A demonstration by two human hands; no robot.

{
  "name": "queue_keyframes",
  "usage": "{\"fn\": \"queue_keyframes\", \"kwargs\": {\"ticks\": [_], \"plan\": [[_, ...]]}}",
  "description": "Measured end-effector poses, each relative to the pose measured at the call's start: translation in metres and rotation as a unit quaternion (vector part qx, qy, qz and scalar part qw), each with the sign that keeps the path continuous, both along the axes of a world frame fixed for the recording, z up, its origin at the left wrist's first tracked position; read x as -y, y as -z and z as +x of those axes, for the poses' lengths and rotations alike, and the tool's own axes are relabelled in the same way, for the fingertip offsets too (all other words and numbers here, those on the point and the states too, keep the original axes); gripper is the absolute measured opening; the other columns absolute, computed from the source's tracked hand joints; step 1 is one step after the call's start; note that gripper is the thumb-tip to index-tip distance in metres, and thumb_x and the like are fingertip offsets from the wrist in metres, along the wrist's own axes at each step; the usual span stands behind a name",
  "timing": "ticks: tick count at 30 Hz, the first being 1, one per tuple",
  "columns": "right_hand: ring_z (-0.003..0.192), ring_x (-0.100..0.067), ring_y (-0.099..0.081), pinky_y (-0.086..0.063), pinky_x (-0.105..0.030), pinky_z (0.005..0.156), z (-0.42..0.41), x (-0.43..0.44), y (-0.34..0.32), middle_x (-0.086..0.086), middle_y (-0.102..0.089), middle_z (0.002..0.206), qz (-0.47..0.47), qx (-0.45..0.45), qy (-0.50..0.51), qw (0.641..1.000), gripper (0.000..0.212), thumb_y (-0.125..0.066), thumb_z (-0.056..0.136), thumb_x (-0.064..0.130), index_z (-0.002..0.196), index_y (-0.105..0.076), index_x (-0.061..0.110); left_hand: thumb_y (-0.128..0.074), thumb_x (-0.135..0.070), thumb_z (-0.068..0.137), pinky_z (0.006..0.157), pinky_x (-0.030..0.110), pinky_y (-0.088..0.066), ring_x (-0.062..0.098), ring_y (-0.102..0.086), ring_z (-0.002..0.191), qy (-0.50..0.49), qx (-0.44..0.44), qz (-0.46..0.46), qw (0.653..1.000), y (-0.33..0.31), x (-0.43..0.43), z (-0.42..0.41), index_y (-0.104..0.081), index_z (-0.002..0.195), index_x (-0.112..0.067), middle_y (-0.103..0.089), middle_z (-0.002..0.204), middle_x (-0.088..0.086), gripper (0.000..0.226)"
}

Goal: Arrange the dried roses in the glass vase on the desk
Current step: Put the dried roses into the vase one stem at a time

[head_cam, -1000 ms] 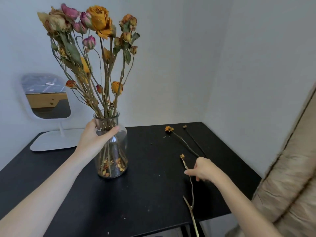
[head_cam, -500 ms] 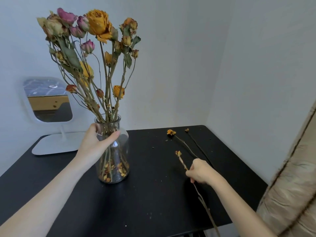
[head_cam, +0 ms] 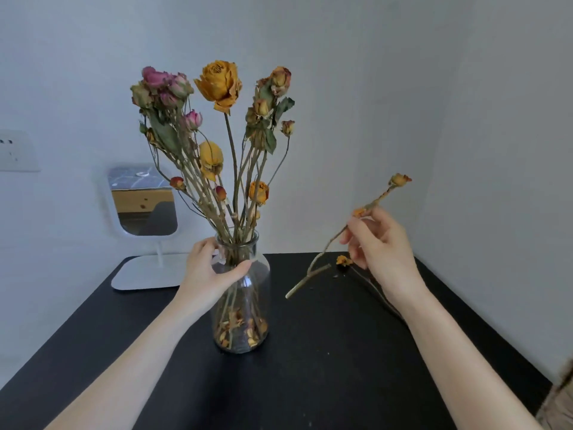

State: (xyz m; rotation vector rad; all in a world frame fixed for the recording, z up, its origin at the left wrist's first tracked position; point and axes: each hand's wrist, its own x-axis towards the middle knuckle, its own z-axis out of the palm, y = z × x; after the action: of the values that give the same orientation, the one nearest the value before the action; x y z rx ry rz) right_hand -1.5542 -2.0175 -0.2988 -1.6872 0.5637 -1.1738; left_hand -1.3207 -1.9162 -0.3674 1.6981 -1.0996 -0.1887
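A clear glass vase [head_cam: 248, 305] stands on the black desk [head_cam: 325, 367], holding several dried roses [head_cam: 220, 85] in yellow, orange and pink. Loose petals lie at its bottom. My left hand [head_cam: 207, 274] grips the vase's neck. To the right, my right hand [head_cam: 378, 246] pinches a thin dried rose stem [head_cam: 322, 256] in the air above the desk. The stem is tilted, its small orange bud [head_cam: 400, 180] up at the right and its cut end down towards the vase. Another dried rose [head_cam: 343, 260] lies on the desk behind my right hand, partly hidden.
A white standing mirror [head_cam: 142, 200] with a flat base sits at the desk's back left, near the vase. White walls close in behind and on the right. A wall socket [head_cam: 15, 150] is at the far left. Beige fabric [head_cam: 558, 405] shows at the bottom right corner.
My right hand has lifted the thin stem off the desk and raised it, bud end up. My left hand has kept its hold on the vase neck.
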Motion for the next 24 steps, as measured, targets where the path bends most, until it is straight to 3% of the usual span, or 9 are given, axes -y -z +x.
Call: {"fn": "queue_keyframes", "kwargs": {"ticks": [4,8,11,14,21,24], "plan": [[0.047,-0.007,-0.048,-0.037,-0.016,0.040,0.004,-0.015,-0.019,0.006,-0.061,0.061,-0.020,0.109,-0.018,0.994,0.017,-0.046,0.095,0.014,0.083,-0.053,0.025,-0.068,-0.031,0.080,0.105,0.039,-0.035,0.019,-0.042,0.121,0.004,0.017,0.033,0.999,-0.006,-0.006,0.003,-0.050,0.105,-0.027,-0.048,0.118,-0.002,0.032],[0.049,-0.006,-0.049,-0.037,-0.016,0.039,0.009,-0.023,-0.036,0.007,-0.060,0.060,-0.047,0.155,-0.028,0.986,0.018,-0.044,0.095,0.012,0.085,-0.053,0.024,-0.071,-0.033,0.078,0.085,0.017,-0.037,0.001,-0.049,0.104,0.033,-0.017,0.025,0.999,-0.011,-0.007,-0.001,-0.043,0.112,-0.030,-0.052,0.111,-0.016,0.044],[0.051,-0.005,-0.050,-0.038,-0.015,0.040,0.016,-0.029,-0.044,0.008,-0.060,0.061,-0.076,0.158,-0.041,0.984,0.018,-0.043,0.096,0.012,0.085,-0.052,0.023,-0.075,-0.043,0.070,0.072,0.007,-0.033,-0.005,-0.047,0.093,0.021,-0.021,0.003,1.000,-0.014,-0.005,-0.005,-0.039,0.112,-0.030,-0.050,0.102,-0.023,0.058],[0.051,-0.008,-0.046,-0.036,-0.017,0.040,0.023,-0.035,-0.047,0.007,-0.057,0.062,-0.109,0.158,-0.074,0.979,0.017,-0.043,0.095,0.012,0.084,-0.052,0.021,-0.075,-0.044,0.069,0.072,0.008,-0.033,-0.002,-0.049,0.095,0.001,-0.007,-0.002,1.000,-0.012,-0.003,-0.003,-0.043,0.111,-0.030,-0.053,0.102,-0.021,0.055],[0.058,-0.003,-0.049,-0.038,-0.011,0.049,0.042,-0.046,-0.040,0.000,-0.053,0.070,-0.198,0.098,-0.099,0.970,0.016,-0.045,0.094,0.010,0.087,-0.053,0.022,-0.073,-0.046,0.069,0.068,0.003,-0.032,-0.018,-0.048,0.085,0.003,0.007,-0.015,1.000,-0.010,0.000,0.002,-0.054,0.103,-0.038,-0.055,0.092,-0.033,0.040],[0.065,-0.005,-0.054,-0.045,-0.020,0.051,0.049,-0.049,-0.037,0.007,-0.057,0.072,-0.254,0.043,-0.075,0.963,0.018,-0.048,0.092,0.013,0.087,-0.052,0.029,-0.073,-0.047,0.068,0.071,0.005,-0.033,-0.015,-0.049,0.090,0.004,-0.004,-0.024,1.000,-0.008,0.000,0.004,-0.054,0.105,-0.038,-0.056,0.095,-0.030,0.043]]}}
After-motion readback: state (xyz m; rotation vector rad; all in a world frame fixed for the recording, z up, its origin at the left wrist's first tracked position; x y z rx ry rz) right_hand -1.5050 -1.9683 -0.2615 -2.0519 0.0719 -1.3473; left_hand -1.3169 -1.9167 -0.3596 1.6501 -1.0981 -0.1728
